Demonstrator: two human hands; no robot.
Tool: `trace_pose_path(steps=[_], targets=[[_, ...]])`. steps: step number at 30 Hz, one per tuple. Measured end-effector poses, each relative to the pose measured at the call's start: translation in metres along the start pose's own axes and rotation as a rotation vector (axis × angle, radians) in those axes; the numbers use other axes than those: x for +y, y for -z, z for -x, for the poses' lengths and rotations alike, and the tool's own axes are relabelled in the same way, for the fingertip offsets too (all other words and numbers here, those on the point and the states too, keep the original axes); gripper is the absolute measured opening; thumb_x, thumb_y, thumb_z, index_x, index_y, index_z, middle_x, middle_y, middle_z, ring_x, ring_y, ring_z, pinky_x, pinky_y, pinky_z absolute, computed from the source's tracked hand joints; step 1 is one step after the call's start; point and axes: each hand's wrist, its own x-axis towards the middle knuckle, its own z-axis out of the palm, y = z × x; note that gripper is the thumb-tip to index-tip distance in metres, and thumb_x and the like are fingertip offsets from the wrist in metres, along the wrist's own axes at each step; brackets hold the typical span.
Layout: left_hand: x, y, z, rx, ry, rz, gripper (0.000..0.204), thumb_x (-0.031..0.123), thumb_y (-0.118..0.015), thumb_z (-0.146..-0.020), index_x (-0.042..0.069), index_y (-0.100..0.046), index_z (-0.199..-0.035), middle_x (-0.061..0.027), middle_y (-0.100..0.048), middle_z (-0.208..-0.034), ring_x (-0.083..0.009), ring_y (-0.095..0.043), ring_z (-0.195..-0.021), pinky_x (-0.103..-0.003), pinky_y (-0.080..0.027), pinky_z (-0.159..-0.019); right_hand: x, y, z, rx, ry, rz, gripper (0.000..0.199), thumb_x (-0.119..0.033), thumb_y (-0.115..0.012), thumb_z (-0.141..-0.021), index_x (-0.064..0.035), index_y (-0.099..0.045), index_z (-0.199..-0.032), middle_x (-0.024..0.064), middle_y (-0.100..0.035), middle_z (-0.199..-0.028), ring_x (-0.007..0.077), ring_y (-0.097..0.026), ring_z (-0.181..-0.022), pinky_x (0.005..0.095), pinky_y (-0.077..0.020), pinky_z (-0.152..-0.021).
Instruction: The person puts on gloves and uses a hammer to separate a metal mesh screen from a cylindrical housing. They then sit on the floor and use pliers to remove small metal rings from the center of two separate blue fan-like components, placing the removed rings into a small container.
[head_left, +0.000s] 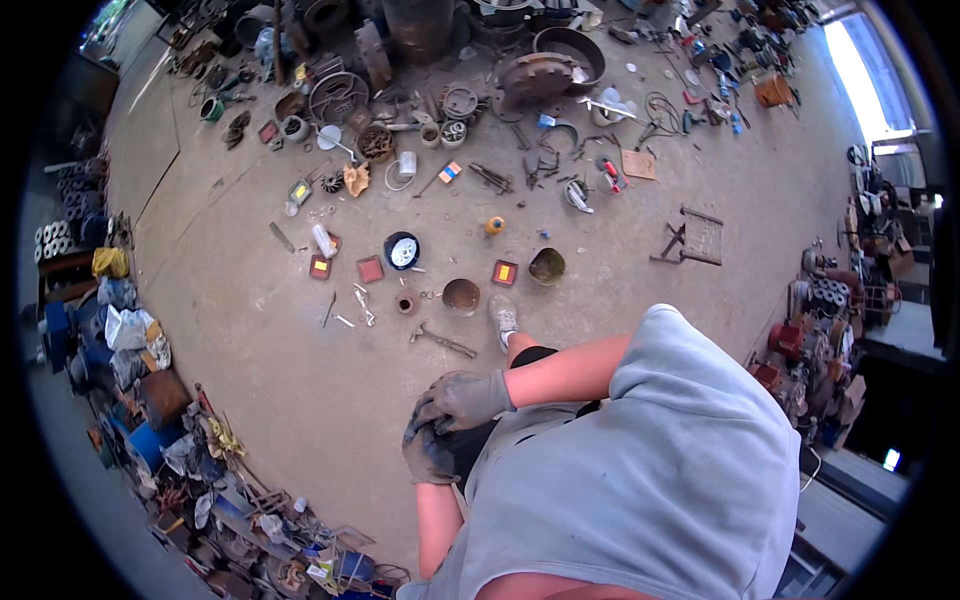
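Observation:
Both my hands wear grey work gloves and rest together at my bent knee in dark cloth. My right hand lies over my left hand, its fingers curled around the left one's finger end. Most of my left hand's fingers are hidden beneath it. No tool shows in either hand. Nearest to them on the concrete floor lies a hammer. Just beyond it stand a rusty round tin and a small brown pot. A red box with a yellow label lies near my shoe.
A dark bowl with white contents and a mossy round pot stand farther out. A metal frame lies to the right. Large machine parts crowd the back. Heaped scrap lines the left side, and machinery the right.

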Motion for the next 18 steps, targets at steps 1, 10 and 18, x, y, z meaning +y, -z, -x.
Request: trace_pose_path(steps=[1,10,18], targets=[[0.0,0.029,-0.003,0.041,-0.013,0.028,0.025,0.019,-0.06,-0.106,0.005,-0.072,-0.122,-0.0097,-0.075,-0.116,-0.0226,-0.074,-0.098,-0.034,-0.06,-0.085,0.007,-0.002,-0.005,0.041,-0.021,-0.008,0.04,-0.023,-0.071,-0.088,-0.0113,-0.073,-0.126,0.0166,-0.072,-0.12,0.0379,-0.071,-0.108,0.0489,-0.0556,-0.095],[0.148,0.298,-0.027,0.433,0.002,0.119,0.036,0.021,-0.063,-0.107,0.007,-0.061,-0.141,-0.0089,-0.068,-0.134,-0.0031,-0.062,-0.081,-0.02,-0.054,-0.069,0.103,0.017,0.044,-0.015,-1.096,0.392,0.048,-0.039,-0.07,-0.088,-0.0085,-0.073,-0.125,0.0191,-0.075,-0.121,0.0377,-0.073,-0.112,0.0501,-0.0569,-0.094],[0.275,0.373,-0.049,0.07,-0.038,0.056,0.038,0.015,-0.061,-0.108,0.009,-0.059,-0.145,-0.0108,-0.067,-0.139,-0.0153,-0.071,-0.106,-0.034,-0.06,-0.095,0.055,-0.151,0.108,0.273,-1.564,0.127,0.046,-0.044,-0.059,-0.092,-0.0095,-0.082,-0.113,0.0197,-0.077,-0.118,0.0387,-0.073,-0.11,0.0502,-0.0548,-0.097]])
